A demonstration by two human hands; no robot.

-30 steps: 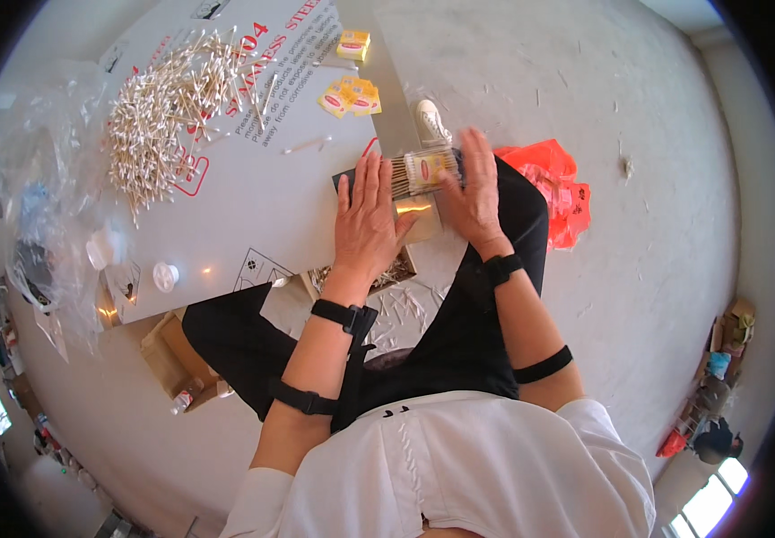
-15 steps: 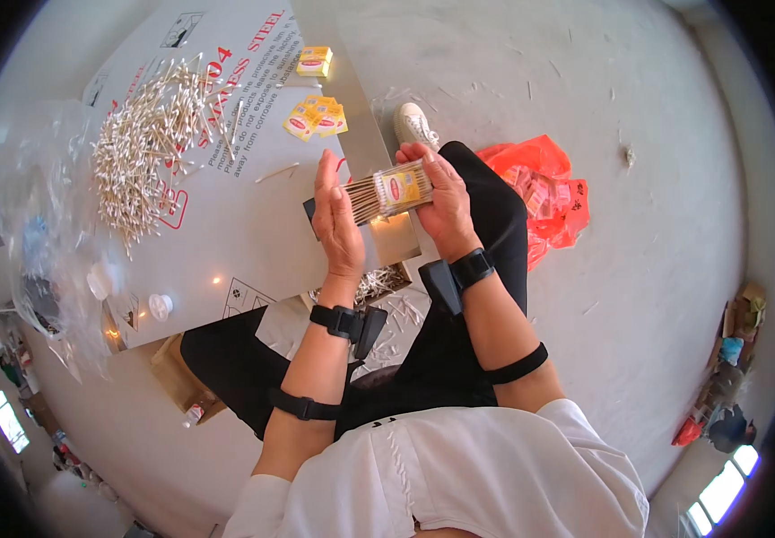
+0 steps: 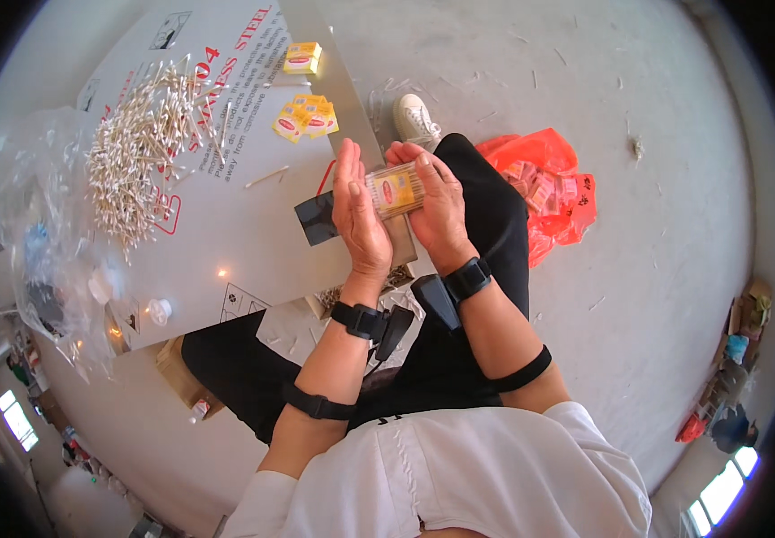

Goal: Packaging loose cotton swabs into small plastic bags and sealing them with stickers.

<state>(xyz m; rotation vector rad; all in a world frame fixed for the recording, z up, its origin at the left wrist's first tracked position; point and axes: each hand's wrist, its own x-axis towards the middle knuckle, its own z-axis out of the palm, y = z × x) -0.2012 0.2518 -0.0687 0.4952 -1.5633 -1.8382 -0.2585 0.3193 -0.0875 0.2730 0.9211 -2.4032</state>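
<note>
A bundle of cotton swabs (image 3: 394,190) with a yellow label lies crosswise between my hands, just off the table's right edge. My right hand (image 3: 439,206) is wrapped round its right end, thumb on top. My left hand (image 3: 361,220) has its fingers stretched out flat, and its palm is against the bundle's left end, covering the swab tips there. On the table, a loose pile of cotton swabs (image 3: 141,157) lies at the left. Several yellow cards (image 3: 307,117) and a small yellow stack (image 3: 302,58) sit near the far right edge.
A black flat piece (image 3: 316,221) lies at the edge of the film-covered table (image 3: 208,242). Clear plastic bags (image 3: 47,242) hang at the left. Below the table edge is a box of swabs (image 3: 329,300). A red bag (image 3: 549,193) with pink packs rests on the floor at right.
My left hand has moved right, closing in on the bundle's left end. Swab sticks that stuck out toward the left palm are now largely covered. The right hand keeps its hold.
</note>
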